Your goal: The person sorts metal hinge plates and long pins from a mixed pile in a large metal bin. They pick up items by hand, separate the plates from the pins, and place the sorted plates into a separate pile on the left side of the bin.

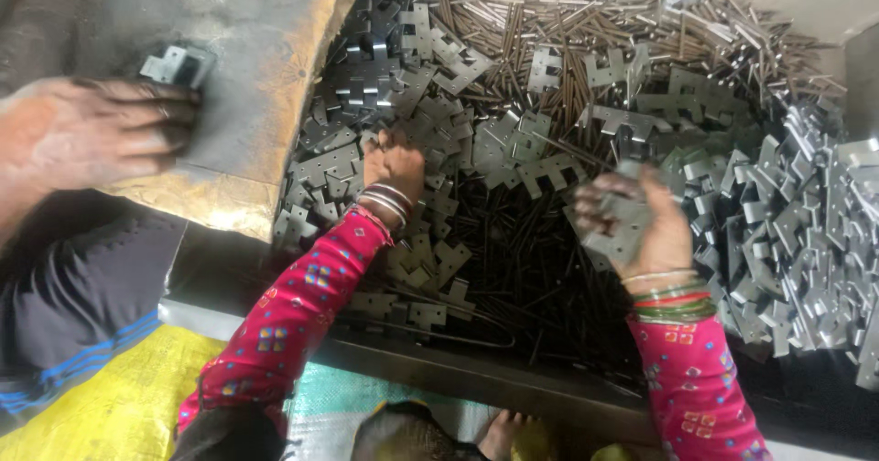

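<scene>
My left hand (394, 166) reaches into a heap of grey metal hinge plates (385, 86), fingers curled down among them; what it grips is hidden. My right hand (632, 223) is raised over the pile of thin dark metal pins (531, 241) and holds a grey hinge plate (621, 223) against the palm. Both arms wear pink patterned sleeves with bangles at the wrists.
Another person's hand (82, 136) at the left presses on a worn metal block (256, 76) next to an assembled hinge (179, 63). More folded plates (806, 241) pile up at right. A dark tray edge (476, 360) runs along the front; yellow sacking (110, 397) lies below.
</scene>
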